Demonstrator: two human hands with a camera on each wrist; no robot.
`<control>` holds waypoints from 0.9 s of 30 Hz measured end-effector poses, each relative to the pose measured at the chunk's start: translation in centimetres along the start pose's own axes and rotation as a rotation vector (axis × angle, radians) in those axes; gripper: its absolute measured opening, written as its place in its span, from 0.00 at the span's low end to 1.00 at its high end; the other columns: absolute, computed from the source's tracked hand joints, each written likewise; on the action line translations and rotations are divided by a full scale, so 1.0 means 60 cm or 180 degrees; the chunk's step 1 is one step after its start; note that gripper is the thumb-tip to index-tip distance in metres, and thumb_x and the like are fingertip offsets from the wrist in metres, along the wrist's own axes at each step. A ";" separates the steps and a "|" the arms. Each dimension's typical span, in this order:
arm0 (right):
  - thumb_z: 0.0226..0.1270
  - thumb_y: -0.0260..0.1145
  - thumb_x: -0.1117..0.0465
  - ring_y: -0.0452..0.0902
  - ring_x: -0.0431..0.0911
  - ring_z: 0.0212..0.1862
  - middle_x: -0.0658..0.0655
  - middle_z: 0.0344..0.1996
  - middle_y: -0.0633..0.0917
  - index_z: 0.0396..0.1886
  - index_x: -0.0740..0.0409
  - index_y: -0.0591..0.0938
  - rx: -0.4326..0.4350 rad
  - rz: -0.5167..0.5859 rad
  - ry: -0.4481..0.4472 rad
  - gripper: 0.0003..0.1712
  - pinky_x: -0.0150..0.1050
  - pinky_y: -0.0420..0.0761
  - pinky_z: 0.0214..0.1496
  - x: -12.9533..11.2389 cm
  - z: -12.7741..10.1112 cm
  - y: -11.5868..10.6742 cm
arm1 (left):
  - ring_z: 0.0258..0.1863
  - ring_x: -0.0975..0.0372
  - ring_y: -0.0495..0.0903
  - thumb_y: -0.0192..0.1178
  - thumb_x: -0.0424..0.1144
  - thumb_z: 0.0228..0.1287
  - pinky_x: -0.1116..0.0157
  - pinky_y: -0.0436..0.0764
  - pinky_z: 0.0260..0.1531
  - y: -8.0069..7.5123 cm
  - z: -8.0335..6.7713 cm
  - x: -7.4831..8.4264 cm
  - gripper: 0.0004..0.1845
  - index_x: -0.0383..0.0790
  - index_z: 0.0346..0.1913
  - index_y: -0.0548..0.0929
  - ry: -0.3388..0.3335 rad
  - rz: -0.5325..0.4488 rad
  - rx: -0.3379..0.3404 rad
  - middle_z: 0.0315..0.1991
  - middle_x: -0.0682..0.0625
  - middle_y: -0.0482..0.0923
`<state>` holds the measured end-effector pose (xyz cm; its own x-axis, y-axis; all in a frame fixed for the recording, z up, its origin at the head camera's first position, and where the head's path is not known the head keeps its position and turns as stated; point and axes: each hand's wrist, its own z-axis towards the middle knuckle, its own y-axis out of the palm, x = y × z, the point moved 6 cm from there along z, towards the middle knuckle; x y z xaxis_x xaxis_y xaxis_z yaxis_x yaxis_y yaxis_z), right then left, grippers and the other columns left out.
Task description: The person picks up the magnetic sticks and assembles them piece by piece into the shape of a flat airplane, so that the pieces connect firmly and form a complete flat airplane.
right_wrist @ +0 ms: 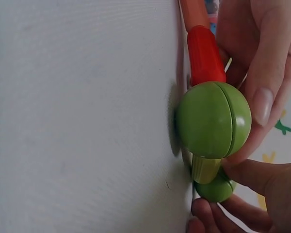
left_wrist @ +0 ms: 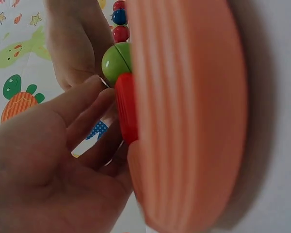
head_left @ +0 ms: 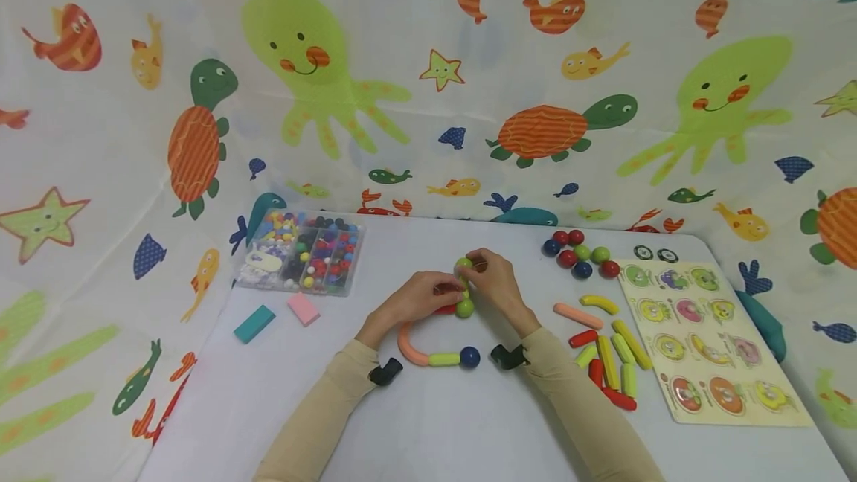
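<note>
A chain of magnetic sticks and balls lies on the table. It runs from a blue ball through a light green stick, a curved orange stick and a red stick to a green ball. Beyond that ball, a yellow stick leads to another green ball. My right hand pinches this far ball between thumb and fingers. My left hand reaches in from the left, its bent fingers holding the yellow stick between the two balls; the fingertips are partly hidden.
Loose balls and several sticks lie at the right, beside a fruit puzzle board and two black discs. A compartment box of beads, a pink block and a teal block are at the left.
</note>
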<state>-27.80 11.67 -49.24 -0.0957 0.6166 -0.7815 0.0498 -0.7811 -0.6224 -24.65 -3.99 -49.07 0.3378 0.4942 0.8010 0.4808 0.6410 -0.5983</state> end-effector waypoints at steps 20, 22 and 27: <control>0.67 0.72 0.53 0.84 0.51 0.46 0.59 0.44 0.88 0.52 0.60 0.84 0.0054 -0.0122 0.0048 0.19 0.47 0.84 0.48 0.004 0.001 0.005 | 0.42 0.66 0.77 0.61 0.42 0.74 0.68 0.76 0.47 0.009 0.008 -0.001 0.13 0.44 0.55 0.88 0.0184 0.0082 0.0067 0.44 0.54 0.84; 0.67 0.72 0.53 0.84 0.52 0.46 0.60 0.44 0.88 0.52 0.60 0.84 0.0052 -0.0125 0.0037 0.20 0.47 0.84 0.48 0.002 0.000 0.004 | 0.42 0.66 0.77 0.61 0.42 0.74 0.68 0.76 0.47 0.008 0.008 -0.001 0.13 0.44 0.55 0.88 0.0206 0.0072 0.0091 0.44 0.55 0.84; 0.68 0.72 0.53 0.84 0.52 0.47 0.60 0.45 0.88 0.53 0.61 0.84 0.0034 -0.0119 0.0041 0.20 0.47 0.84 0.49 -0.002 0.000 0.005 | 0.41 0.66 0.77 0.62 0.43 0.73 0.68 0.76 0.46 0.006 0.007 0.000 0.13 0.45 0.54 0.88 0.0208 0.0047 0.0106 0.44 0.55 0.85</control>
<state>-27.76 11.39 -49.33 -0.0844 0.6465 -0.7583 0.0358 -0.7585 -0.6507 -24.82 -3.53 -49.29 0.3973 0.4651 0.7911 0.4485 0.6537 -0.6095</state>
